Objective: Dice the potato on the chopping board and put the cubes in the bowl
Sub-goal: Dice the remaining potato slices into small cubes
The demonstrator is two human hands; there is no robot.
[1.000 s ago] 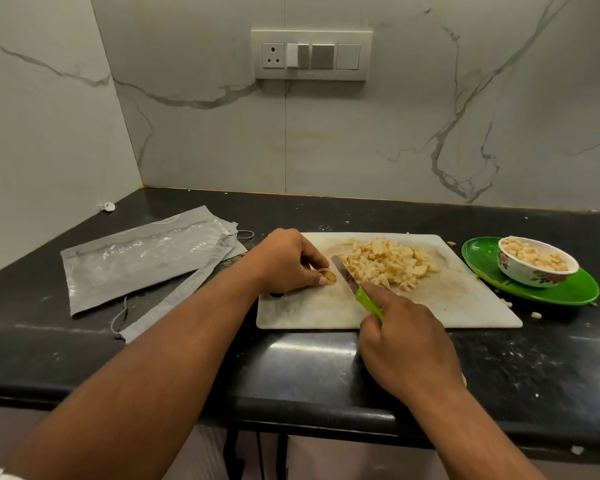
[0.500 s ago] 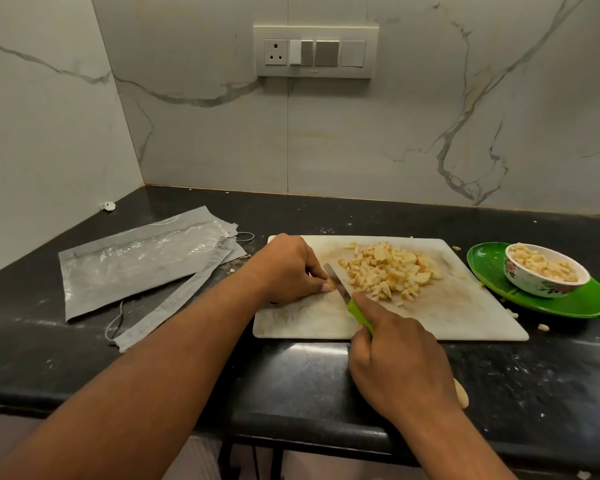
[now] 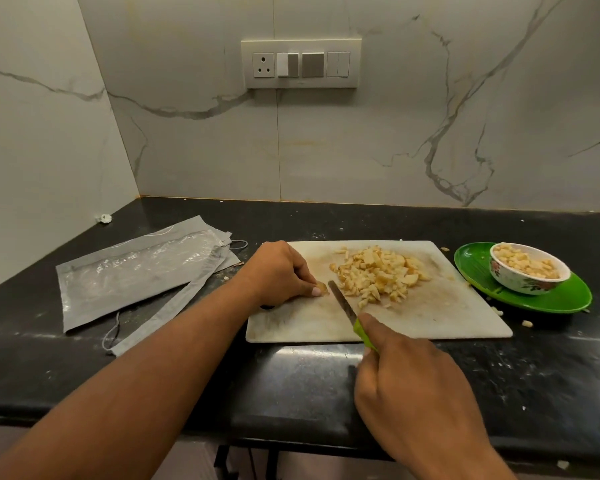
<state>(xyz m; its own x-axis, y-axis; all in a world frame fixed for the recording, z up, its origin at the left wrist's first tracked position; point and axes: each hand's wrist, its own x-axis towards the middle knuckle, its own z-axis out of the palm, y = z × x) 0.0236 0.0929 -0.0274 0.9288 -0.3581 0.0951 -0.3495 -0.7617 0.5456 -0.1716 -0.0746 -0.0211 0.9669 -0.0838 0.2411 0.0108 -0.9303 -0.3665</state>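
Black countertop [image 3: 84, 358] across the whole scene, marble wall behind. Grey plastic pouches [image 3: 136, 275] lying flat at left. White chopping board [image 3: 430, 317] at centre, heaped with diced potato cubes [image 3: 378, 275] toward its far side. Green plate [image 3: 551, 299] at right, carrying a floral bowl [image 3: 523, 282] already filled with cubes. Left hand [image 3: 278, 271] curled, pinching a small potato piece [image 3: 322, 288] against the board. Right hand [image 3: 409, 386] clenched round a green-handled knife [image 3: 343, 303], blade just right of that piece.

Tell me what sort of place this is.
Most likely a home kitchen. A chopping board with diced potato lies on a black stone counter, a marble-look wall behind carries a socket panel, and a bowl sits on a green plate.
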